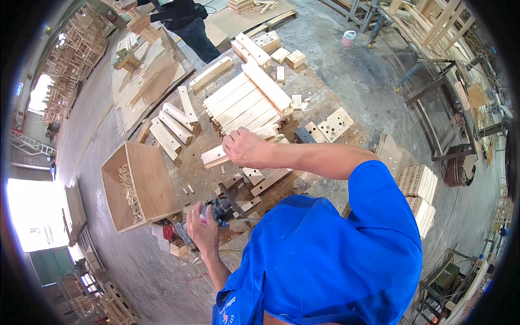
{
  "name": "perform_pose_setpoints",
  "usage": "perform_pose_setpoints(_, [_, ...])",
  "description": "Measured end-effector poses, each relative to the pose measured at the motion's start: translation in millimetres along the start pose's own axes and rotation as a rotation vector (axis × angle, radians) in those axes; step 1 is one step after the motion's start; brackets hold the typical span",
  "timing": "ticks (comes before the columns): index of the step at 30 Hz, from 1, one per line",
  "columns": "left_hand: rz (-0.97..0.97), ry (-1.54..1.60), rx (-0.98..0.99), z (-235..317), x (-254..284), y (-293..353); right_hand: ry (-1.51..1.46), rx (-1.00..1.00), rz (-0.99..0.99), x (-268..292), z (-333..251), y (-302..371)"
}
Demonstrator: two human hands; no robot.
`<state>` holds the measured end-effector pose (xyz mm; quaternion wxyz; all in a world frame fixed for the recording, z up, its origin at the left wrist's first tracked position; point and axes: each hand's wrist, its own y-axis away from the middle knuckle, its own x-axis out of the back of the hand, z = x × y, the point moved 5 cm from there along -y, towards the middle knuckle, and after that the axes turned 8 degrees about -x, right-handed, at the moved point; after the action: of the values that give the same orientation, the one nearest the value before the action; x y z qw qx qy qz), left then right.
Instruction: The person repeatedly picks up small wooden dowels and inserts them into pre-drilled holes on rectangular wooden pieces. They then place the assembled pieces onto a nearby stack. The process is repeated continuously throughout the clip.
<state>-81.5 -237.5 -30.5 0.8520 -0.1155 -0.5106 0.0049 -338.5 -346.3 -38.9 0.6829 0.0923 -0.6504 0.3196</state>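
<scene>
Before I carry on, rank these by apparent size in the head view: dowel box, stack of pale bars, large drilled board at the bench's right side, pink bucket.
1. Dowel box and stack of pale bars: too alike to rank
2. Large drilled board
3. Pink bucket, looking smallest; it stands farther off

2 wearer's hands [248, 149], 1 dowel box [155, 179], 1 pink bkt. [348, 39], 1 co-wkr. [187, 30]

Right-hand grip [244, 147], centre: covers part of wood bar [214, 157], fingertip contact unclear. Left-hand grip [202, 232], 7 o'clock: overlaps dark tool [223, 207], hold can't be told. Co-worker [181, 21], 11 o'clock: head cut off. Dowels [129, 196], between 8 and 9: too small to count.
</scene>
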Motion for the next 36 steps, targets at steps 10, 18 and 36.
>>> perform_pose_setpoints(10, [0.065,0.091,0.087,-22,-4,22,-0.811,-0.836,-0.503,-32,149,-48])
perform_pose_setpoints(18, [0.088,0.093,0.157,-36,-7,42,-0.392,-0.919,-0.282,-30,183,-54])
perform_pose_setpoints(36, [0.121,0.072,0.232,-58,-7,62,-0.106,-0.925,-0.192,-71,165,-37])
